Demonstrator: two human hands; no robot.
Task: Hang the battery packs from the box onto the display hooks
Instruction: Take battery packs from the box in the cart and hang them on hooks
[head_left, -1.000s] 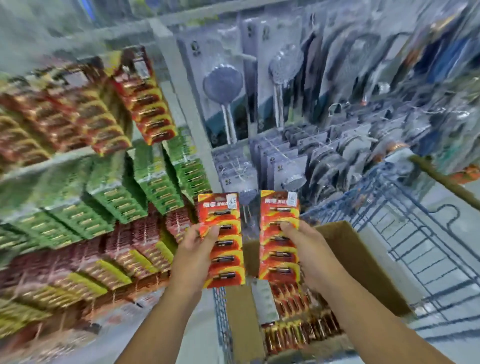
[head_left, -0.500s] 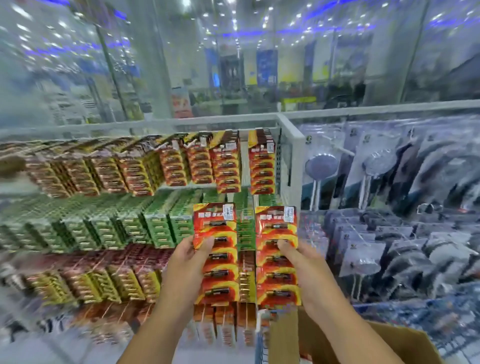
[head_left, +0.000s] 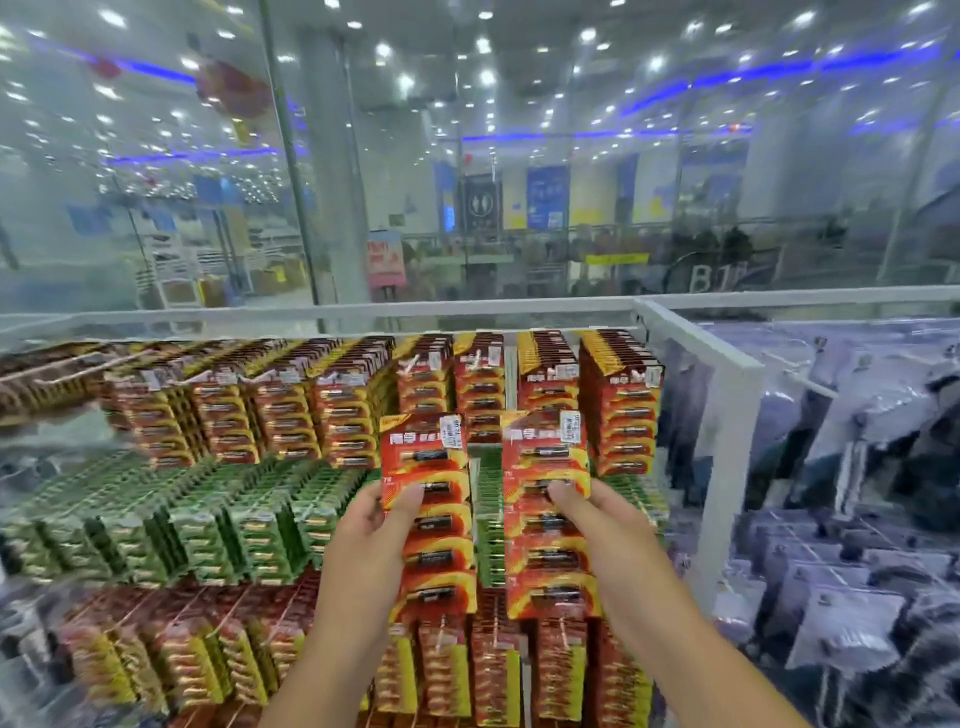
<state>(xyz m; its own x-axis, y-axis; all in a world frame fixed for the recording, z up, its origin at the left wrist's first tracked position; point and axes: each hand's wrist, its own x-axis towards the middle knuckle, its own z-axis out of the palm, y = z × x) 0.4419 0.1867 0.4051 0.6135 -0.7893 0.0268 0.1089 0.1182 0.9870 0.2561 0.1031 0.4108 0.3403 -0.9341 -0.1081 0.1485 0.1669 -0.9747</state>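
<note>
Each of my hands holds a red and yellow battery pack upright in front of the display. My left hand (head_left: 370, 540) grips the left battery pack (head_left: 434, 467) by its left edge, thumb on the front. My right hand (head_left: 605, 530) pinches the right battery pack (head_left: 545, 452) near its middle. Both packs carry a white price sticker at the top. Behind them, the top row of hooks (head_left: 483, 374) is full of the same red packs. The box is out of view.
Green battery packs (head_left: 208, 509) fill the middle row, and red and yellow packs (head_left: 467, 675) hang below. A white frame post (head_left: 727, 415) divides the battery section from grey packaged goods (head_left: 857, 519) on the right. A glass partition rises behind the rack.
My view has tilted up from the box and cart to the top of the rack. Both hands have lifted the packs toward the top row of hooks.
</note>
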